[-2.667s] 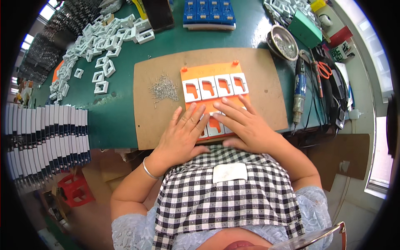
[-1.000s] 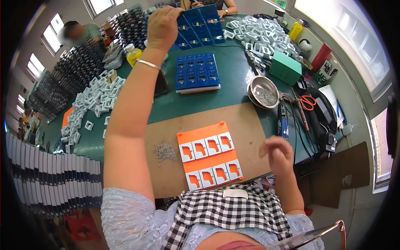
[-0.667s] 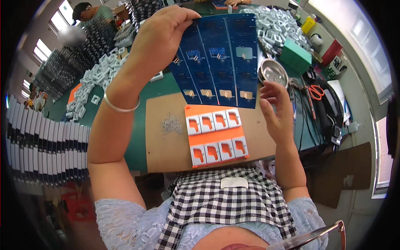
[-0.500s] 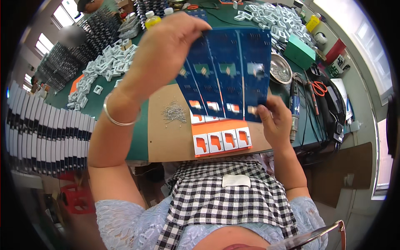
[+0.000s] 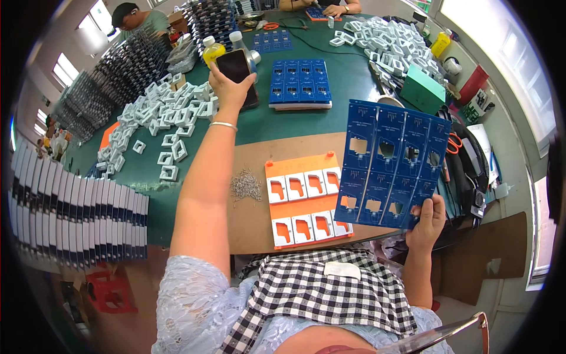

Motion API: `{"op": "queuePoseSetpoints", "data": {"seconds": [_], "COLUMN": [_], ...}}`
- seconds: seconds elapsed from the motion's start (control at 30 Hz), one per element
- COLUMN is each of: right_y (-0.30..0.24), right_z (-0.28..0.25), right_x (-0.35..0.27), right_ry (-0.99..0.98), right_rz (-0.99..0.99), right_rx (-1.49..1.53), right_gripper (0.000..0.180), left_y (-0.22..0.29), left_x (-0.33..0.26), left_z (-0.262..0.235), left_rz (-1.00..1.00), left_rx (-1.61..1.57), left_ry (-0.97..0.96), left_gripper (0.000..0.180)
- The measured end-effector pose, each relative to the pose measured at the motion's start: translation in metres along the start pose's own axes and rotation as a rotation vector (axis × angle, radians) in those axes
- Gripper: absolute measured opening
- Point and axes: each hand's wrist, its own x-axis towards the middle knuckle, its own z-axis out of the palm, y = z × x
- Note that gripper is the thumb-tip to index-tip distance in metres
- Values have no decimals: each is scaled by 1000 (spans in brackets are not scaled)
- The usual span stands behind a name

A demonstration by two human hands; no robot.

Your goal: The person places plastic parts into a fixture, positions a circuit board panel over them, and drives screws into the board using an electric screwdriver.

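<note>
My right hand (image 5: 427,225) pinches a blue circuit board panel (image 5: 377,162) by its lower right corner. The panel is tilted up and has rows of cut-outs. At the far left of the mat, my left hand (image 5: 231,88) is closed round a black smartphone (image 5: 234,66), thumb on one edge and fingers on the other. Between my arms an orange fixture (image 5: 303,207) carries two rows of white plastic frames (image 5: 305,229); the panel overlaps its right end. A stack of blue panels (image 5: 300,79) sits farther back.
Loose white frames lie in piles at left (image 5: 168,118) and far right (image 5: 395,41). Small metal screws (image 5: 245,185) are heaped beside the fixture. A yellow bottle (image 5: 213,50) stands near the phone, a green box (image 5: 423,87) at right. Another person's hands (image 5: 333,10) work across the table.
My left hand has let go of the panel, reached forward and left, and taken hold of the smartphone. My right hand has carried the panel right and nearer, uncovering the fixture and panel stack.
</note>
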Motion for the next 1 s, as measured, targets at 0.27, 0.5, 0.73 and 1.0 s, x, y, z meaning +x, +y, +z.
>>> {"op": "queuePoseSetpoints", "data": {"seconds": [0.27, 0.5, 0.73, 1.0], "right_y": [6, 16, 15, 15], "right_z": [14, 23, 25, 57], "right_x": [9, 2, -15, 2], "right_ry": [64, -96, -113, -48], "right_rz": [54, 121, 162, 394], "right_rx": [25, 51, 54, 144], "right_gripper": [16, 16, 15, 13], "left_y": [-3, -35, -27, 83], "left_x": [21, 40, 14, -138], "left_z": [35, 19, -17, -151], "left_rz": [83, 19, 86, -366], "left_rx": [78, -291, -186, -670], "left_ry": [-45, -441, -295, -1018], "left_gripper": [113, 122, 119, 43]}}
